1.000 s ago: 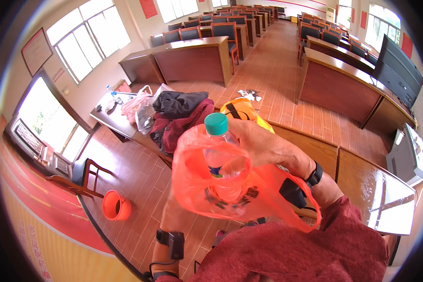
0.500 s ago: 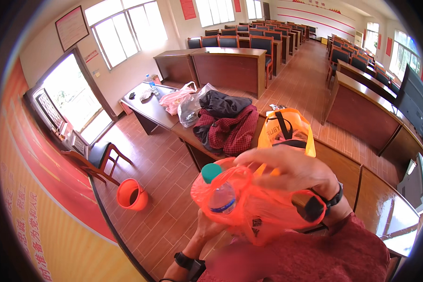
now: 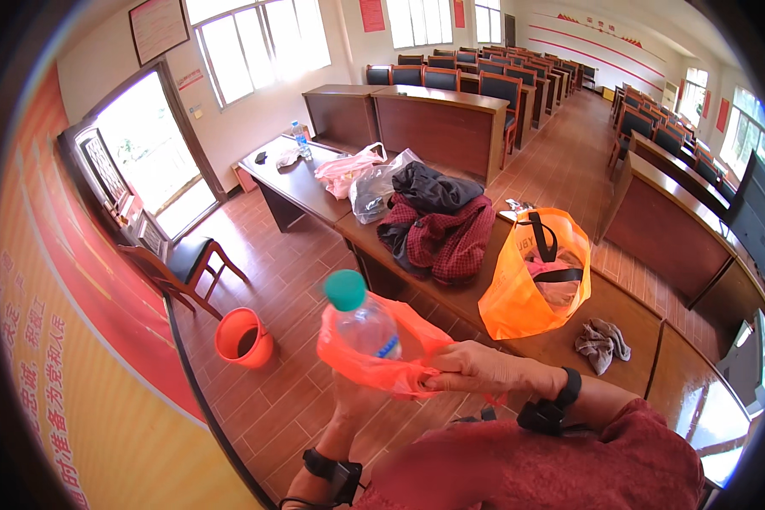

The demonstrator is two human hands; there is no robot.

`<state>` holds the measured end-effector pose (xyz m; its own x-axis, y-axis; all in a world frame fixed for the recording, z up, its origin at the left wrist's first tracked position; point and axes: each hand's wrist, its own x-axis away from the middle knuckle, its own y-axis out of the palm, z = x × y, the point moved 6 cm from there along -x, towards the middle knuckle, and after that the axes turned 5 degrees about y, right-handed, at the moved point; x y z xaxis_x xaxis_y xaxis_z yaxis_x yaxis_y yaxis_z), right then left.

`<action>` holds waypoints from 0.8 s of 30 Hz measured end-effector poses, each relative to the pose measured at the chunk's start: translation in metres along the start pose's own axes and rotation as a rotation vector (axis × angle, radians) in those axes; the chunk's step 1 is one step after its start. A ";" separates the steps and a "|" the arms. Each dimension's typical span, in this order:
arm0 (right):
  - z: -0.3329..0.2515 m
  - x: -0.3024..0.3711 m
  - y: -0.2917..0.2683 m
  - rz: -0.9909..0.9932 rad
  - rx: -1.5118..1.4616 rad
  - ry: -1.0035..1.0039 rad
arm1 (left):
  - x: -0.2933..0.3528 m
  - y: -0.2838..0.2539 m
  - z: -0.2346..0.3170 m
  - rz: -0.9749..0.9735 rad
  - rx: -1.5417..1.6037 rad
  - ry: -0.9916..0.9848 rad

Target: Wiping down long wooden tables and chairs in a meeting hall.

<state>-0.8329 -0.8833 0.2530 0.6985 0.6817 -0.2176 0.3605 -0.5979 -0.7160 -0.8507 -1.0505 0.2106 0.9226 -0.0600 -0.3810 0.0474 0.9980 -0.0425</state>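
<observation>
A clear plastic bottle [image 3: 367, 330] with a green cap stands tilted in a thin red plastic bag [image 3: 374, 372], its top rising out of the bag's mouth. My left hand [image 3: 357, 398] holds the bag and bottle from below and behind; the bag hides most of its fingers. At the bag's right edge, my right hand [image 3: 478, 367] is closed, pinching the red film between thumb and fingers. Beyond it an orange shopping bag [image 3: 518, 297] with black straps sits on the wooden table [image 3: 616, 316], something pinkish inside. A crumpled grey cloth [image 3: 603, 344] lies nearby.
Dark red checked and black clothing [image 3: 450, 234] is heaped on the table, beside pink [image 3: 348, 172] and clear [image 3: 374, 194] plastic bags. A water bottle [image 3: 301, 140] stands at the far end. On the floor at left are a red bucket [image 3: 245, 338] and a chair [image 3: 191, 265].
My right hand has come down from above the bag to pinch its right edge. The red film now sits lower, baring more of the bottle. The grey cloth and whole orange bag have come into view.
</observation>
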 end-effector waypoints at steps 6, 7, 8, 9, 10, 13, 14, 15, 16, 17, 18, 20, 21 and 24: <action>0.010 0.020 -0.029 -0.496 -0.691 0.366 | 0.026 0.027 -0.014 -0.213 0.334 -0.133; -0.003 0.018 -0.059 -0.403 -0.730 0.371 | 0.022 0.027 0.010 -0.257 0.198 -0.054; -0.009 0.019 -0.081 -0.307 -0.764 0.378 | 0.021 0.028 0.027 -0.304 0.064 0.024; -0.005 0.019 -0.101 -0.060 -0.824 0.258 | 0.016 0.033 0.040 -0.341 0.016 0.081; -0.012 0.022 -0.124 0.053 -0.768 0.185 | 0.012 0.038 0.048 -0.354 0.019 0.103; -0.055 0.005 -0.152 0.199 -0.483 0.132 | -0.006 0.052 0.061 -0.378 0.031 0.141; -0.083 0.003 -0.155 0.208 -0.373 0.067 | -0.001 0.052 0.073 -0.352 0.000 0.149; -0.098 0.002 -0.157 0.209 -0.376 0.063 | -0.002 0.054 0.075 -0.346 -0.010 0.151; -0.117 0.002 -0.155 0.130 -0.056 -0.017 | -0.003 0.056 0.073 -0.343 -0.041 0.167; -0.126 0.002 -0.148 0.049 0.263 -0.098 | -0.003 0.056 0.069 -0.342 -0.078 0.183; -0.124 0.004 -0.146 0.050 0.263 -0.098 | -0.003 0.058 0.066 -0.341 -0.165 0.261; -0.121 0.009 -0.138 0.094 0.456 -0.103 | 0.000 0.057 0.066 -0.293 -0.242 0.331; -0.122 0.013 -0.138 0.099 0.458 -0.098 | -0.001 0.060 0.070 -0.253 -0.311 0.403; -0.120 0.020 -0.132 0.104 0.481 -0.010 | 0.002 0.057 0.038 -0.207 -0.288 0.309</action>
<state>-0.7923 -0.8413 0.4227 0.7091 0.6340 -0.3088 -0.0389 -0.4020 -0.9148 -0.8314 -0.9934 0.2424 0.7459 -0.3038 -0.5927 0.0695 0.9205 -0.3844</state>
